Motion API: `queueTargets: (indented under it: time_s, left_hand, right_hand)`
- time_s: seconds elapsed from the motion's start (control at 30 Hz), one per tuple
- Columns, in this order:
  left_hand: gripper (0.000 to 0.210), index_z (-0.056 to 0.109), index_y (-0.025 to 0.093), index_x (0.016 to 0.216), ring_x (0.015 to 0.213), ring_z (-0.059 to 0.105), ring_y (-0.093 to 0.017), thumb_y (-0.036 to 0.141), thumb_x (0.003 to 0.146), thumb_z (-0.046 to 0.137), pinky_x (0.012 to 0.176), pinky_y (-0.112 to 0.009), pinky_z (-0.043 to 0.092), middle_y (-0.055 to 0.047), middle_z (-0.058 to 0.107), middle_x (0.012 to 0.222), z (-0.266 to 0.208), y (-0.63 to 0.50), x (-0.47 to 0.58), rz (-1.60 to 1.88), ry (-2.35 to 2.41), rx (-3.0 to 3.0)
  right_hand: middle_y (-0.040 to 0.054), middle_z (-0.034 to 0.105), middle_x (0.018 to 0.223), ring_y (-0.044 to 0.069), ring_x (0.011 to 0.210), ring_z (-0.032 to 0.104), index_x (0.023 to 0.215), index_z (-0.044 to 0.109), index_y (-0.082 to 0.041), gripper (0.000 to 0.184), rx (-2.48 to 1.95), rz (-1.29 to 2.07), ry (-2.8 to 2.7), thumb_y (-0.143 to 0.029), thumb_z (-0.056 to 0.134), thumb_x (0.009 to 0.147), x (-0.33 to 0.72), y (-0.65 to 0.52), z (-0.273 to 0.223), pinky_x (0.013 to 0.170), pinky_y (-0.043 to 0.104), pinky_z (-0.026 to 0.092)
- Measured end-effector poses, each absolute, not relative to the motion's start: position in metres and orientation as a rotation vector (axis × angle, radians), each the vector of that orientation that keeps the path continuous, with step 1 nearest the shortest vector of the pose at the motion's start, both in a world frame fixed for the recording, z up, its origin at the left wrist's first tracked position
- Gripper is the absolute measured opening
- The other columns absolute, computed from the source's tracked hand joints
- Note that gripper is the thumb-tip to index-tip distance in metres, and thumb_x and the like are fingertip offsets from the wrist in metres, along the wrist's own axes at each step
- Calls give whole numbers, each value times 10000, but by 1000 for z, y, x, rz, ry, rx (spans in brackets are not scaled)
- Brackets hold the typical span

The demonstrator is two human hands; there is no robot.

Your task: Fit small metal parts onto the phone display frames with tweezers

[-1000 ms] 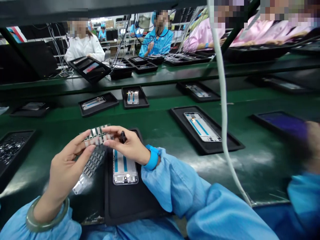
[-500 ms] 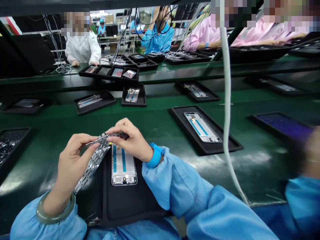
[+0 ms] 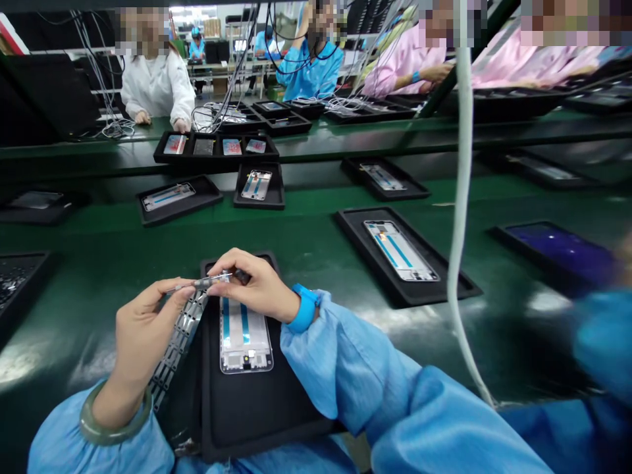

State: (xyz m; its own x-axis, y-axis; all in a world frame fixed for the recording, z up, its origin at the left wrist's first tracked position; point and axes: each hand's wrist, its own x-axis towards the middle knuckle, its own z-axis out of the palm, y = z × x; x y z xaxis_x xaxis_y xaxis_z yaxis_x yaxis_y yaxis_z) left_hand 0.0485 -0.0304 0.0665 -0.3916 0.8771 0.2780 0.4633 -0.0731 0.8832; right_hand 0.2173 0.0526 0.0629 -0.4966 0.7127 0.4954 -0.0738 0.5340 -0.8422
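Note:
My left hand (image 3: 145, 326) pinches a silvery strip (image 3: 178, 339) with rows of small dark pieces between thumb and fingers. The strip hangs down past my palm toward the wrist. My right hand (image 3: 254, 283) is closed on the same strip's upper end with thumb and forefinger. Something dark shows inside its curled fingers, too hidden to name. Beneath my right hand lies a phone frame (image 3: 245, 342) with two blue strips, its upper part covered by the hand. The frame rests in a black tray (image 3: 266, 411) directly before me.
Another black tray (image 3: 454, 289) with a phone frame (image 3: 402, 253) lies to the right, behind a hanging white cable (image 3: 457, 217). A tray of small parts (image 3: 17, 280) stands left. A blurred blue sleeve (image 3: 602, 342) is at right. More trays line the green bench; people work opposite.
Both hands have lowered slightly, and the strip's pinched end is now seen more edge-on. The view has shifted a little. At right, the neighbour's blurred arm has moved back.

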Motion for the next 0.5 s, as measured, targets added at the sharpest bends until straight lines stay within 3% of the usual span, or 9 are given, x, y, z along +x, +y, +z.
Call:
queueTargets:
  time_s: [0.17,0.5]
  left_hand:
    - [248,692,216,859,761,650,-168,426,727,688,728,-288,512,-15,709,821,62,-31,47,1441,1840,1461]
    - [264,674,205,822,722,642,-153,450,724,681,672,-251,492,-10,694,784,54,-30,46,1478,1881,1431]
  right_hand:
    - [4,636,734,103,674,585,725,659,-158,152,-570,1237,-1727,-299,718,724,213,49,63,653,241,472]
    - [1,615,701,101,649,552,715,648,-150,270,-656,1329,-1714,-414,705,707,212,50,57,611,241,441]
